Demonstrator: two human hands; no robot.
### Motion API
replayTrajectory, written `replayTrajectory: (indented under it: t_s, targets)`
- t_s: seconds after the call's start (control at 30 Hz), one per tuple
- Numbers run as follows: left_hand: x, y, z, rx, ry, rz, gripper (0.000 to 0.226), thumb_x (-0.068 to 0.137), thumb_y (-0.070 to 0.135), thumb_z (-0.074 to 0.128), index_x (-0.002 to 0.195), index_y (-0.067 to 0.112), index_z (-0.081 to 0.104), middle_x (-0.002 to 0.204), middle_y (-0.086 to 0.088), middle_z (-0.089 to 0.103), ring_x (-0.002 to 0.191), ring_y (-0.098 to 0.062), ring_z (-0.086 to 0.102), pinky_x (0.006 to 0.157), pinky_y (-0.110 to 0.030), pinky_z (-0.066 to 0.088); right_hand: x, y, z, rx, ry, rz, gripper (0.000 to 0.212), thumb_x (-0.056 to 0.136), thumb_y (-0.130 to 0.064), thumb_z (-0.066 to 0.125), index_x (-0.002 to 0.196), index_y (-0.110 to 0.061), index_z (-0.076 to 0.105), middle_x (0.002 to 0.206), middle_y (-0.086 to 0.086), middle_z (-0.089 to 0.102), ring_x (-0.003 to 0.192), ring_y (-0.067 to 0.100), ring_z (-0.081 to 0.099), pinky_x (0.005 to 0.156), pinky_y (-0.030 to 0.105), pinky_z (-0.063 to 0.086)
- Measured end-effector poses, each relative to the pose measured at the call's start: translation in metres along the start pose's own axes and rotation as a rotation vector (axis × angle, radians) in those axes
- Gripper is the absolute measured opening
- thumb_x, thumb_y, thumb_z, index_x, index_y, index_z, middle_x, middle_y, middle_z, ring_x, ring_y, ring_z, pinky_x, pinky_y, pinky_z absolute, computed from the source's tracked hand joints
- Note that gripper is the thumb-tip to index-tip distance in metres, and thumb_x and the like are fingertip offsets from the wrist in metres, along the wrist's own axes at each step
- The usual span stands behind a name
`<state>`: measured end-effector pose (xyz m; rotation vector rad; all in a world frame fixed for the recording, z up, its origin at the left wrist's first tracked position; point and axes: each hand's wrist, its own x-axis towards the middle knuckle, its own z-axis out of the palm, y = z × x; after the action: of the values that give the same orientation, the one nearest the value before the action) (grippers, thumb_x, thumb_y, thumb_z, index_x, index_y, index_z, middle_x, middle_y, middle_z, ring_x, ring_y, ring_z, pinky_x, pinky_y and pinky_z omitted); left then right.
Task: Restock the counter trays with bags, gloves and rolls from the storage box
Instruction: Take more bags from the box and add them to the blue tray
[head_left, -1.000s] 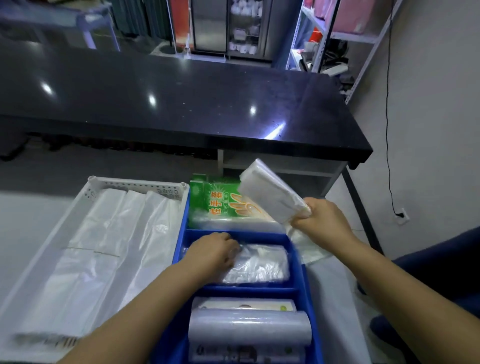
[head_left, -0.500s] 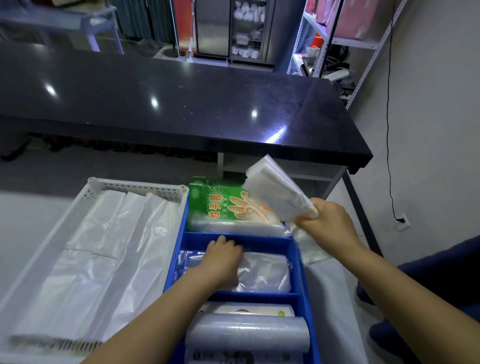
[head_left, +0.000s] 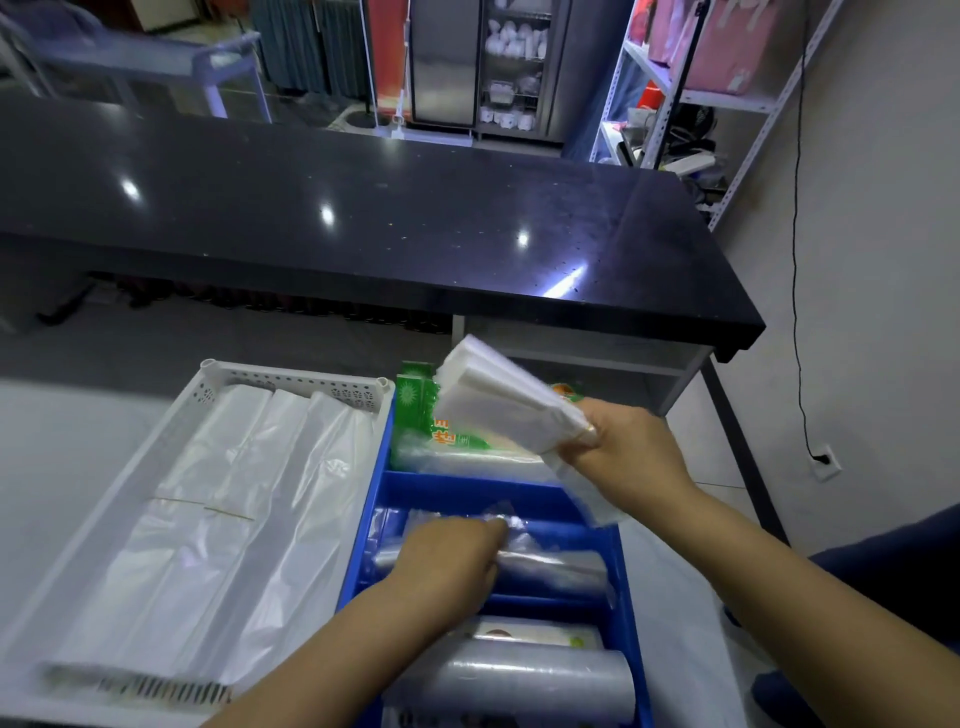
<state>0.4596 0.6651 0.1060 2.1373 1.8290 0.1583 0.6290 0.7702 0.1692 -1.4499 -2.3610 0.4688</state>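
Our right hand (head_left: 626, 457) holds a folded stack of clear plastic bags (head_left: 506, 402) in a closed grip above the blue divided plastic tray (head_left: 626, 582). Our left hand (head_left: 449, 558) presses a crinkled clear packet (head_left: 550, 564) in that tray's middle compartment; whether its grip has closed on the packet we cannot tell.

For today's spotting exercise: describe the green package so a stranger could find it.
Find the blue plastic divided tray beside the white perforated basket. The green printed glove package stands in its far compartment, the only brightly coloured item among clear plastics.
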Motion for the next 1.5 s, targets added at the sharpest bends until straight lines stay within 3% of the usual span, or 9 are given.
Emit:
replayTrajectory:
  t_s: [0.2, 0.47, 0.63, 0.77, 0.97, 1.07, 1.23, 1.37, 1.5]
  targets:
    - [-0.023, 0.012, 0.006, 0.083, 0.006, -0.029, 0.014, 0.087, 0.02, 0.041, 0.096, 0.018, 0.052, 0.103, -0.007, 0.065, 0.094, -0.032, 0.058, 0.063, -0.034, 0.029, 0.001, -0.02, 0.051, -0.414, -0.276, -0.127, 0.012, 0.078, -0.024, 0.054, 0.089, -0.022, 0.06, 0.088, 0.005, 0.068, 0.083, 0.033, 0.063, 0.057, 0.029, 0.037]
    - [-0.027, 0.013, 0.014, 0.051, 0.056, -0.047, 0.029, 0.088, 0.012, 0.04, 0.115, 0.018, 0.049, 0.104, -0.008, 0.062, 0.092, -0.031, 0.056, 0.067, -0.036, 0.027, -0.001, -0.017, 0.074, -0.282, -0.615, -0.153, 0.008, 0.081, -0.028, 0.058, 0.087, -0.024, 0.06, 0.091, -0.002, 0.066, 0.083, 0.019, 0.056, 0.071, 0.033, 0.048]
    - [-0.024, 0.005, 0.009, 0.028, 0.074, -0.053, 0.012, 0.09, 0.018, 0.043, 0.098, 0.02, 0.052, 0.099, -0.003, 0.062, 0.087, -0.025, 0.054, 0.068, -0.032, 0.028, -0.008, -0.008, 0.072, -0.298, -0.4, -0.269, 0.035, 0.083, -0.034, 0.058, 0.117, -0.029, 0.053, 0.115, -0.004, 0.064, 0.105, 0.022, 0.058, 0.084, 0.036, 0.049]
    - [-0.017, 0.002, 0.008, 0.031, 0.091, -0.069, 0.012, 0.091, 0.02, 0.046, 0.101, 0.021, 0.053, 0.102, -0.003, 0.061, 0.089, -0.023, 0.053, 0.071, -0.031, 0.03, -0.013, 0.0, 0.071, -0.302, -0.207, -0.305, 0.03, 0.091, -0.029, 0.048, 0.119, -0.026, 0.058, 0.118, -0.005, 0.062, 0.106, 0.018, 0.054, 0.084, 0.035, 0.048]
    - [-0.005, -0.012, 0.008, 0.08, 0.195, -0.103, 0.03, 0.086, 0.023, 0.05, 0.116, 0.02, 0.05, 0.119, 0.0, 0.053, 0.11, -0.021, 0.046, 0.091, -0.033, 0.035, -0.012, 0.012, 0.068, -0.167, -0.32, -0.255, 0.029, 0.097, -0.026, 0.045, 0.122, -0.028, 0.06, 0.115, -0.008, 0.056, 0.106, 0.011, 0.047, 0.085, 0.026, 0.043]
    - [0.001, -0.024, 0.004, 0.123, 0.161, -0.124, 0.038, 0.086, 0.031, 0.05, 0.122, 0.021, 0.046, 0.125, 0.0, 0.049, 0.116, -0.023, 0.042, 0.094, -0.034, 0.031, -0.014, 0.016, 0.057, -0.068, -0.216, -0.167, 0.028, 0.094, -0.035, 0.048, 0.119, -0.03, 0.06, 0.114, -0.011, 0.058, 0.104, 0.007, 0.048, 0.086, 0.025, 0.044]
    - [0.007, -0.033, 0.002, 0.128, 0.141, -0.013, 0.045, 0.074, 0.03, 0.065, 0.116, 0.021, 0.053, 0.119, -0.001, 0.055, 0.111, -0.024, 0.05, 0.091, -0.035, 0.035, -0.038, 0.019, 0.058, -0.305, -0.294, -0.282, 0.026, 0.09, -0.038, 0.051, 0.111, -0.028, 0.062, 0.11, -0.007, 0.065, 0.101, 0.015, 0.054, 0.092, 0.032, 0.044]
    - [0.004, -0.05, -0.004, 0.193, 0.162, 0.062, 0.061, 0.038, 0.009, 0.083, 0.097, 0.02, 0.069, 0.096, -0.001, 0.07, 0.083, -0.022, 0.068, 0.067, -0.031, 0.054, -0.043, 0.022, 0.061, -0.424, -0.323, -0.259, 0.025, 0.093, -0.03, 0.048, 0.115, -0.024, 0.058, 0.116, -0.002, 0.063, 0.105, 0.019, 0.053, 0.093, 0.032, 0.041]
    - [0.0, -0.06, -0.007, 0.313, 0.185, 0.115, 0.069, 0.031, 0.009, 0.084, 0.098, 0.017, 0.07, 0.093, -0.002, 0.07, 0.075, -0.022, 0.068, 0.062, -0.026, 0.055, -0.044, 0.013, 0.058, -0.422, -0.23, -0.297, 0.034, 0.073, -0.032, 0.076, 0.103, -0.022, 0.064, 0.099, -0.001, 0.068, 0.087, 0.019, 0.062, 0.075, 0.03, 0.053]
